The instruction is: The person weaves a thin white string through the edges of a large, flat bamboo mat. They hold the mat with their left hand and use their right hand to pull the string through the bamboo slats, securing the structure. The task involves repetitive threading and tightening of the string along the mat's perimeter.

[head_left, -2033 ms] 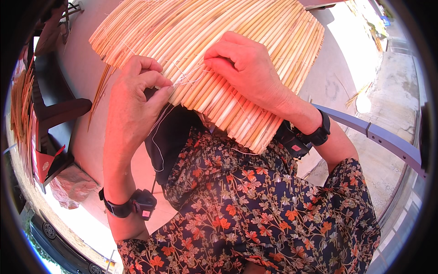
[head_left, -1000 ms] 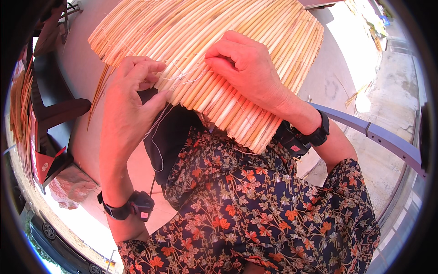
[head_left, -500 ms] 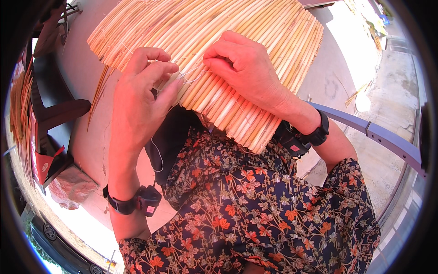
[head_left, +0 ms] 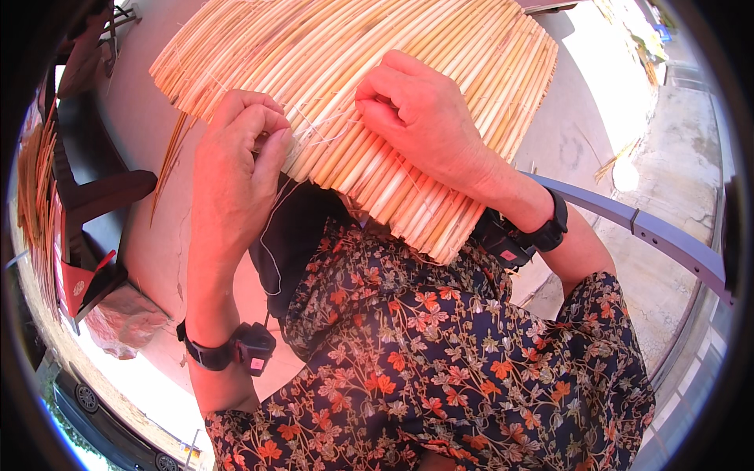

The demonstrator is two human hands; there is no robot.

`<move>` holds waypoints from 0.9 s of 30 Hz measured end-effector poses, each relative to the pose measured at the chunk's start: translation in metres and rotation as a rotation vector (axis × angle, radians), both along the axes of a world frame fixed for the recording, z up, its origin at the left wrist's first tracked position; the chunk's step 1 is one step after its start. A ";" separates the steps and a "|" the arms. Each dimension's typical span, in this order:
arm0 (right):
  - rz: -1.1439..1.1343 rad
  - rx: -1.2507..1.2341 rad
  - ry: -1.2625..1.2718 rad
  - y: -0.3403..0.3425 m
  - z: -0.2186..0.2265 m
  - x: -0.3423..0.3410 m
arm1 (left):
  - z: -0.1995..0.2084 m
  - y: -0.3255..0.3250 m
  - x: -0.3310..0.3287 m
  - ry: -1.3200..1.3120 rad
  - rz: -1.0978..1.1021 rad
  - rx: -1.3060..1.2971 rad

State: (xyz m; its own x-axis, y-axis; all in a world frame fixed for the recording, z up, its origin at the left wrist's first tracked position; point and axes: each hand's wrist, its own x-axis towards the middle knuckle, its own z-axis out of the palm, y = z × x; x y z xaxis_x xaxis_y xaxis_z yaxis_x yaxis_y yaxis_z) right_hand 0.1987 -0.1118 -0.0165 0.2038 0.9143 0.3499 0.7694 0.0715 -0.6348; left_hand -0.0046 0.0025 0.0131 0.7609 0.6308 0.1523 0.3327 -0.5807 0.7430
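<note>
A mat of pale yellow reeds [head_left: 440,196], laid side by side and bound with thin thread, spreads in front of me. Over its near left part runs a white thread [head_left: 334,139], stretched between my two hands. My left hand [head_left: 236,173] is closed in a pinch on the thread at the mat's left edge, with a loose length hanging below it in front of dark cloth. Resting on the reeds further right, my right hand [head_left: 424,125] has its fingers curled together at the thread's other end. Its fingertips are partly hidden.
A dark chair-like frame [head_left: 114,192] stands at the left, near a bundle of brown reeds [head_left: 35,188] and a reddish rock [head_left: 126,320]. A blue-grey curved bar [head_left: 620,212] passes at my right. Several thin reeds [head_left: 169,157] stick out under the mat's left side.
My left hand has drawn slightly left and its fingers have closed together. The thread between the hands now spans a longer stretch. My right hand has barely shifted to the right.
</note>
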 end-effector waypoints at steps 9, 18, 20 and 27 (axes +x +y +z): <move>-0.018 0.006 -0.074 0.000 0.000 0.000 | 0.003 -0.001 -0.002 0.024 -0.004 -0.005; -0.009 -0.010 0.135 -0.002 0.003 0.006 | 0.000 0.001 -0.011 -0.008 -0.030 -0.061; 0.023 -0.010 0.207 -0.002 0.002 0.009 | 0.002 -0.001 -0.013 0.003 -0.038 -0.055; 0.078 -0.012 0.456 -0.002 0.000 0.010 | 0.002 0.001 -0.012 0.084 -0.011 -0.069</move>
